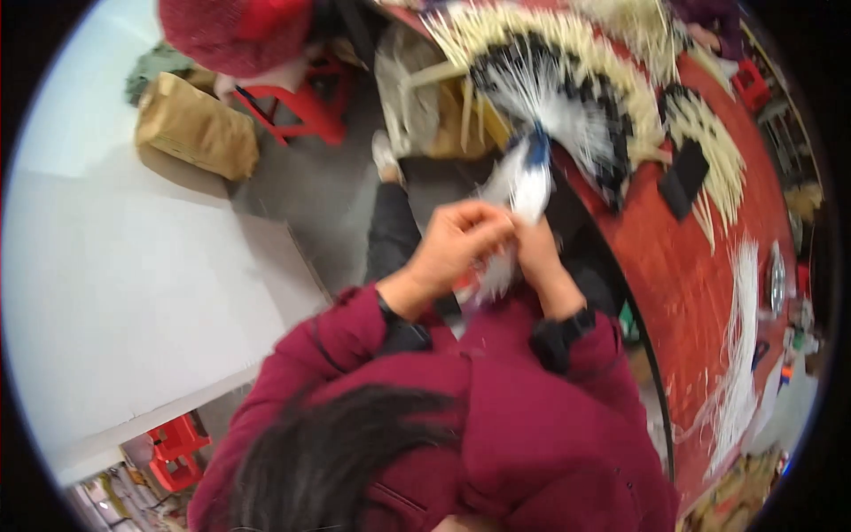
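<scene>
In front of my chest, a bundle of white strands hangs between my hands, bound with a dark blue band a little above them. My right hand is closed round the bundle, its fingers partly hidden behind the other hand. My left hand is pinched, thumb against fingertips, right beside the right hand; what lies in the pinch is too small to make out. Beyond the band the strands spread into a fan with black parts and cream ends, lying over the table's edge.
The red table curves along my right, bearing a bunch of cream strands, a black block and loose white strands. At left stand a white table, a brown sack and a red stool, with another person beside it.
</scene>
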### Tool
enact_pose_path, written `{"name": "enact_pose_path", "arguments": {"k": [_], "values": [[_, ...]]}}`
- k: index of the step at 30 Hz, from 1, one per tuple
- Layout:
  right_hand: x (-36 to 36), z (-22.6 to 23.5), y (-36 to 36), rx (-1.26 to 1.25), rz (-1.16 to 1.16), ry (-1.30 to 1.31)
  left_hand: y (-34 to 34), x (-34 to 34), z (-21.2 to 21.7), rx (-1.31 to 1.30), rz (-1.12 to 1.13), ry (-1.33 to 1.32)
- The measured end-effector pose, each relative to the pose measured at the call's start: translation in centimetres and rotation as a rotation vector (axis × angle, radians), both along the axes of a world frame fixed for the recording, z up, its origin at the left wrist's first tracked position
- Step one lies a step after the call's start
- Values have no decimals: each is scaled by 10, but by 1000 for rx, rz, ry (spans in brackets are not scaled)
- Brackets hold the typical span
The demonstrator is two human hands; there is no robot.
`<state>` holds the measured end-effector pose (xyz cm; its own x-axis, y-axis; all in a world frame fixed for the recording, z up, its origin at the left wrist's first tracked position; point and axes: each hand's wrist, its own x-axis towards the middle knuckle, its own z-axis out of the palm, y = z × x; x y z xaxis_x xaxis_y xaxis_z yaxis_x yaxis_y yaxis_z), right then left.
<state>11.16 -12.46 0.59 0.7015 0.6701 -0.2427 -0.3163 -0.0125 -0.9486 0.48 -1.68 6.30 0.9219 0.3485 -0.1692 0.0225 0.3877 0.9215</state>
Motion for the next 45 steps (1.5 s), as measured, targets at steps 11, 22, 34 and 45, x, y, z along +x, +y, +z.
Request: {"name": "enact_pose_path", "arguments": {"k": [11, 22, 34, 45], "values": [[2, 3, -3, -29, 120, -25, 17, -6, -36, 1125, 166, -168], [4, 8, -5, -11, 172, 1, 26, 7, -42, 1261, -51, -229], [3, 10, -5, -36, 167, 31, 8, 5, -51, 479, 5, 56], [3, 15, -4, -77, 151, 4, 18, 0, -64, 691, 15, -74]]}}
